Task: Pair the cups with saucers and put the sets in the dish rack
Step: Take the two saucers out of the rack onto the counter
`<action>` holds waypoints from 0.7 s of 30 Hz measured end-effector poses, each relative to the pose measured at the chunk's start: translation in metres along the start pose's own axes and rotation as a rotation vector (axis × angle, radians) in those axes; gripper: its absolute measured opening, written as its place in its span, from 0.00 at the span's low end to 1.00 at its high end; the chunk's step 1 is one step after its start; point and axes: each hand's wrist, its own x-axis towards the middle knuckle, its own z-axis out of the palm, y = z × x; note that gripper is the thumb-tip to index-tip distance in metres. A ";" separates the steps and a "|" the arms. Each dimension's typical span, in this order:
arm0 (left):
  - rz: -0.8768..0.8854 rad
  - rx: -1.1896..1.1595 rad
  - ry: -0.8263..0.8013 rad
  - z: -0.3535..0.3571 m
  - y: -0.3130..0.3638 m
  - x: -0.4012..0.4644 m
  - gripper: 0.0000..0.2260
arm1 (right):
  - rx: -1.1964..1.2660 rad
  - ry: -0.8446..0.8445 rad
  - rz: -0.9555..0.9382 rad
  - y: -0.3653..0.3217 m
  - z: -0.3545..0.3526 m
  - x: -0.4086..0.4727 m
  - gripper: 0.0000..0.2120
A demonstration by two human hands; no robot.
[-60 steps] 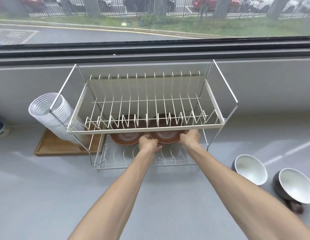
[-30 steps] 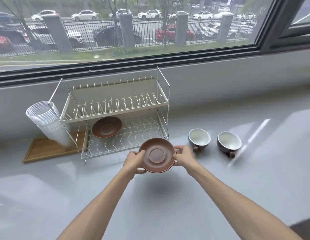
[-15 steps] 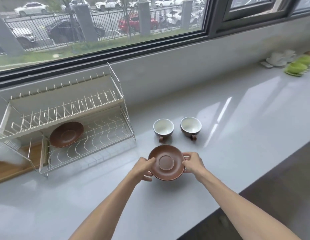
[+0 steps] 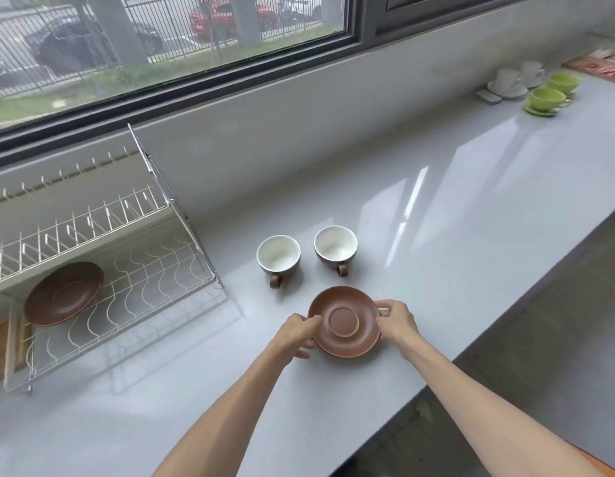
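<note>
- Gripping a brown saucer (image 4: 345, 321) by its rim, the left hand (image 4: 296, 333) takes its left edge and the right hand (image 4: 395, 321) its right edge, low over the grey worktop (image 4: 471, 208).
- Just beyond the saucer stand two cups, white inside: the left cup (image 4: 279, 257) and the right cup (image 4: 335, 246), handles turned to the near side.
- At the left, a wire dish rack (image 4: 144, 270) carries a second saucer (image 4: 63, 293), tilted on its lower tier.
- Far right sit green cups (image 4: 548, 98).
</note>
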 end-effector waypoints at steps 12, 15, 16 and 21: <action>-0.009 0.069 -0.029 0.009 0.013 0.013 0.08 | -0.035 0.019 0.009 0.000 -0.010 0.016 0.18; -0.010 0.085 -0.029 0.008 0.013 0.012 0.08 | -0.048 0.018 0.004 -0.001 -0.009 0.015 0.20; -0.008 0.091 -0.029 0.008 0.013 0.012 0.08 | -0.057 0.018 0.002 -0.001 -0.009 0.015 0.20; 0.026 0.171 -0.027 0.005 0.010 0.011 0.10 | -0.155 0.016 -0.023 -0.005 -0.011 0.011 0.21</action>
